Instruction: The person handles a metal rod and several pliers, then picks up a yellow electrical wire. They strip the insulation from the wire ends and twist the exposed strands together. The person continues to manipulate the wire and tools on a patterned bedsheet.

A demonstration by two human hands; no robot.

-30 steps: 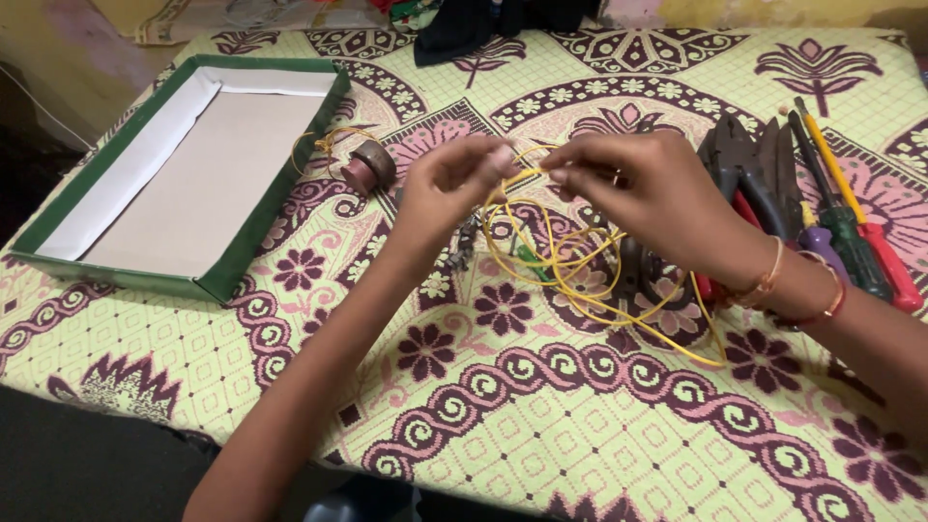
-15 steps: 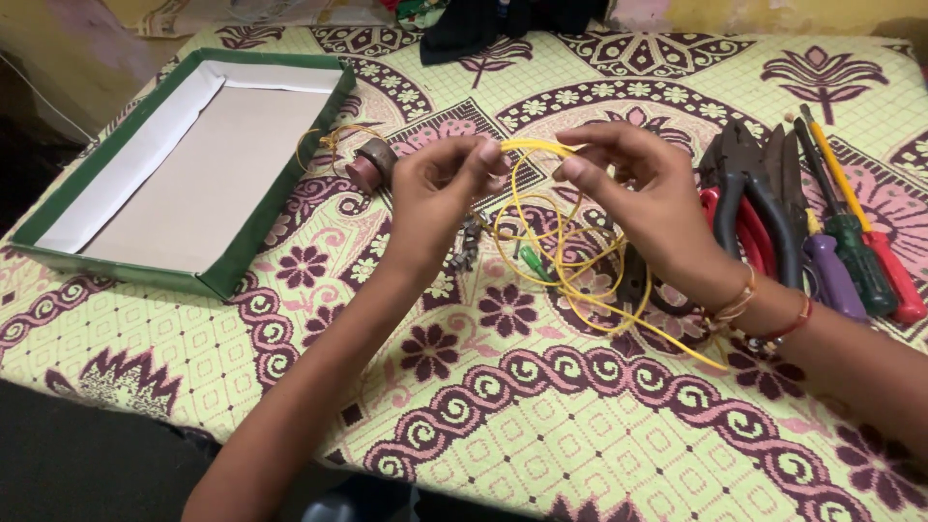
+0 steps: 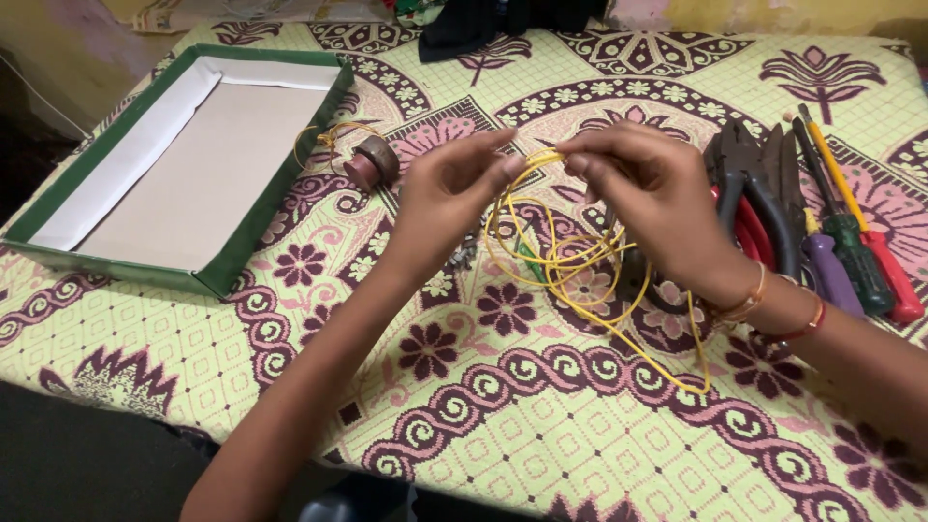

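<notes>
My left hand (image 3: 447, 193) and my right hand (image 3: 650, 198) are raised over the patterned cloth, fingertips close together. Both pinch a thin yellow wire (image 3: 570, 256), which hangs below them in tangled loops and trails down to the right. A small green piece (image 3: 530, 261) sits among the loops. My right wrist wears bangles and a red thread.
A shallow green-edged box lid (image 3: 184, 164) with a white inside lies at the left. A small brown spool (image 3: 372, 161) with thin wire sits beside it. Pliers (image 3: 764, 193) and several screwdrivers (image 3: 851, 242) lie at the right. Dark cloth (image 3: 483, 19) lies at the far edge.
Both hands have stayed together on the yellow wire and shifted slightly; the loops hang a little lower and wider than one second ago.
</notes>
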